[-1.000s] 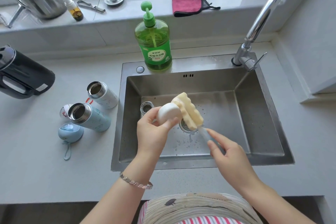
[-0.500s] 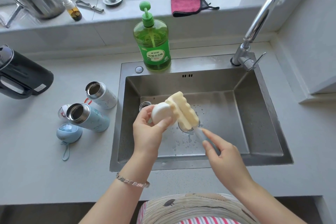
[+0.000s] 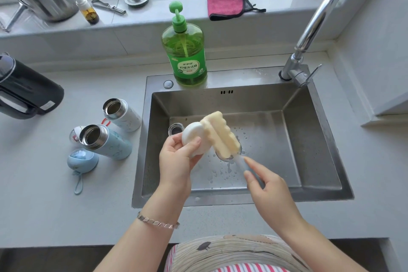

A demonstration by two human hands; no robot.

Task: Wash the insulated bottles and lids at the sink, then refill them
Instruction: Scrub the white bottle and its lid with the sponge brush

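left grip (image 3: pixel 176 157) clamped on a white lid (image 3: pixel 193 137) over the sink (image 3: pixel 309 139), right grip (image 3: pixel 271 185) pinching a sponge brush (image 3: pixel 220 134) against it — two open bottles (image 3: pixel 122 115) on the desk (image 3: pixel 44 183) at left

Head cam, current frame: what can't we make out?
- Inner side of white lid: hidden by left hand and sponge brush.
- Third bottle, in the sink: only its mouth shows, behind the lid.
- Red-and-white lid: mostly behind blue bottle.
- Black kettle: cut by left edge.
- Clear handle at right hand: faint, blurred.
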